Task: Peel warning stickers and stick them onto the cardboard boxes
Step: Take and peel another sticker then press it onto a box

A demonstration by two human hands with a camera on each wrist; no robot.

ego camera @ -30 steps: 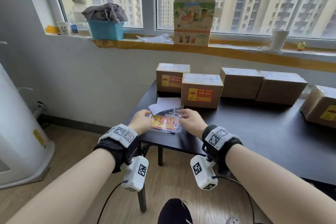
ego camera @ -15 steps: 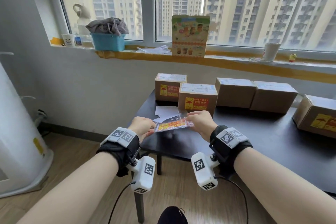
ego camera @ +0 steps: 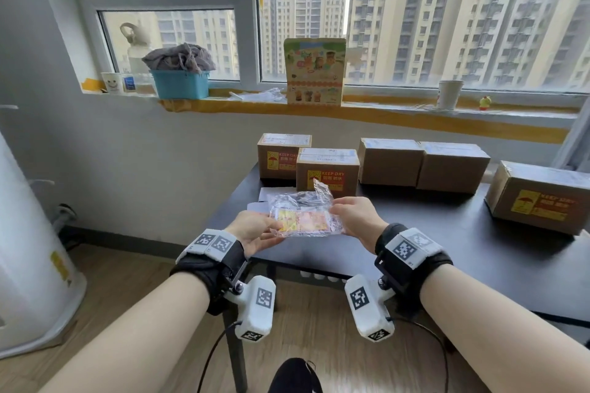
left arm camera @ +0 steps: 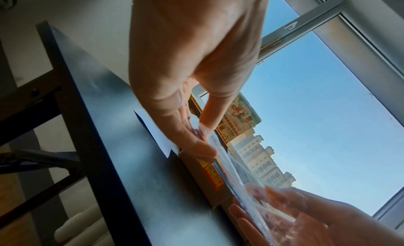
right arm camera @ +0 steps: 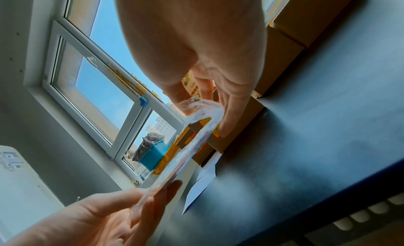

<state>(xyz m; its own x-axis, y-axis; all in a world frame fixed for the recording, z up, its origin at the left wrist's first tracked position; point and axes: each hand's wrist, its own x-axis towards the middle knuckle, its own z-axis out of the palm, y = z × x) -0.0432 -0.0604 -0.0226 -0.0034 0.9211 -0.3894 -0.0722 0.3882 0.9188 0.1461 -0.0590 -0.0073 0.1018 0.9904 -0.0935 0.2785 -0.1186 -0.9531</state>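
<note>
The left hand (ego camera: 252, 231) and right hand (ego camera: 352, 217) pinch opposite ends of a clear sticker packet (ego camera: 303, 217) above the near table (ego camera: 415, 233) edge; stickered cardboard boxes (ego camera: 327, 171) stand beyond. The packet's flap curls upward.

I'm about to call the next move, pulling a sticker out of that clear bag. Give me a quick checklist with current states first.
1. Clear bag of stickers held off the table: ok.
2. Left hand has a grip on the bag's left end, thumb on top, fingers under: ok.
3. Right hand pinches the right end: ok.
4. Bag mouth open: cannot tell; a flap sticks up by the right hand.
5. Boxes still bare: ok, two plain boxes in the row.
6. A hand free to pull a sticker: not ok, both hold the bag.
</note>
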